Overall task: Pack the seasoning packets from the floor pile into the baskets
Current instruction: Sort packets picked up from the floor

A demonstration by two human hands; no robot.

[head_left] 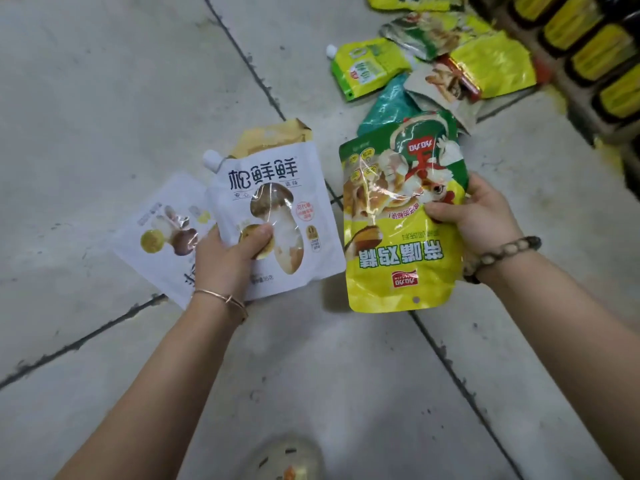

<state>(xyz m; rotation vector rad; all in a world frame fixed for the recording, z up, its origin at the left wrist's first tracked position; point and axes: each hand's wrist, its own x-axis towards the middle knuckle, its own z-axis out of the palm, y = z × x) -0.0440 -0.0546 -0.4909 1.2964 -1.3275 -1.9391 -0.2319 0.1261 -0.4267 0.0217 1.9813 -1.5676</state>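
My left hand (230,258) grips a white mushroom seasoning pouch (273,206) with a spout, thumb on its front; a tan packet (277,136) shows behind its top and another white pouch (162,230) fans out to its left. My right hand (474,216) holds a green and yellow chicken seasoning packet (398,230) upside down by its right edge. The floor pile (436,64) of yellow, green and teal packets lies beyond, at the upper right.
Dark baskets (588,57) filled with yellow packets stand in a row along the upper right edge. Grey floor tiles (104,98) with dark joints spread to the left and below. A blurred round object (284,459) sits at the bottom centre.
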